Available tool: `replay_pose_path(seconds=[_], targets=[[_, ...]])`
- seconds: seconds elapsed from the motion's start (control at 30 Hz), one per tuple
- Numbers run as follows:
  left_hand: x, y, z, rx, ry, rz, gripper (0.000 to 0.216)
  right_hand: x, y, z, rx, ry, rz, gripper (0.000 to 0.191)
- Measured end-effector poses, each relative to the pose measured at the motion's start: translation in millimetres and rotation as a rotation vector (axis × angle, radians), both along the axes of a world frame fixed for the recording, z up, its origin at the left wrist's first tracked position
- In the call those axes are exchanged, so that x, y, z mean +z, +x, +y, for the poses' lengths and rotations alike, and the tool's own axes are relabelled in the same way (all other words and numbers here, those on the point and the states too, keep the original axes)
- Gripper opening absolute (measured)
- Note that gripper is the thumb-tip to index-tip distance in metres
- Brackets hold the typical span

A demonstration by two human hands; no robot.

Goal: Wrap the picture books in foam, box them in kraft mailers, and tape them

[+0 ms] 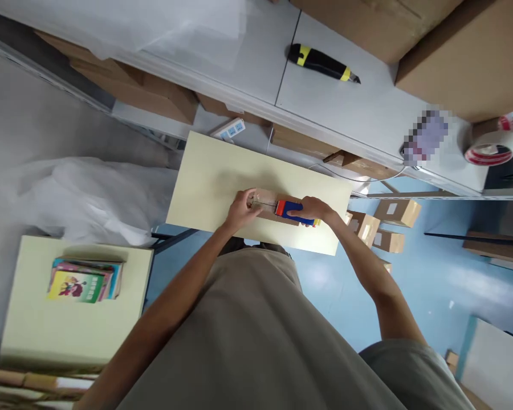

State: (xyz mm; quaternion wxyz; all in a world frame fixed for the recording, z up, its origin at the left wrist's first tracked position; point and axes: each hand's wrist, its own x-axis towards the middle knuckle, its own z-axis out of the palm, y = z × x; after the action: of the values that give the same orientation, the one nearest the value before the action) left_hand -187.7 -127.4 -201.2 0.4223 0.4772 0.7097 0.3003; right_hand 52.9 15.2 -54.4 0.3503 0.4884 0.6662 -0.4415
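Note:
On the pale yellow table [205,171] before me lies a small brown cardboard box [265,196]. My left hand [241,210] grips its left end, thumb and fingers curled around it. A small blue box with a red end and some yellow [285,208] is in my right hand [311,209], whose fingers wrap over its right part. The blue box lies over the cardboard, its red end pointing at my left hand. A thin dark line runs between them; I cannot tell what it is. Whether the blue box sits inside or on top of the cardboard is unclear.
A grey shelf [248,74] behind the table carries a black-and-yellow utility knife [322,62], a tape roll [493,149] and large cartons [465,68]. Books [79,285] lie on a second table [29,319] at left, near white plastic sheeting [98,193]. Cartons [395,212] stand on the floor at right.

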Motion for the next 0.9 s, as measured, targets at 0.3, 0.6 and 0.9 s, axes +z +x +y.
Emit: replay_pose_path(seconds=[0.3,0.6,0.9], targets=[[-13.1,50,18,0.337,-0.057,0.310,0.046,-10.5,2,-4,0.140,0.117,0.068,0.058],[-23.4,50,23,0.401,-0.118,0.304,0.060,-15.9,15,-4,0.098,0.098,0.154,0.059],[-23.4,50,24,0.402,-0.157,0.345,0.058,24.3,105,1,-0.053,-0.061,0.225,0.061]])
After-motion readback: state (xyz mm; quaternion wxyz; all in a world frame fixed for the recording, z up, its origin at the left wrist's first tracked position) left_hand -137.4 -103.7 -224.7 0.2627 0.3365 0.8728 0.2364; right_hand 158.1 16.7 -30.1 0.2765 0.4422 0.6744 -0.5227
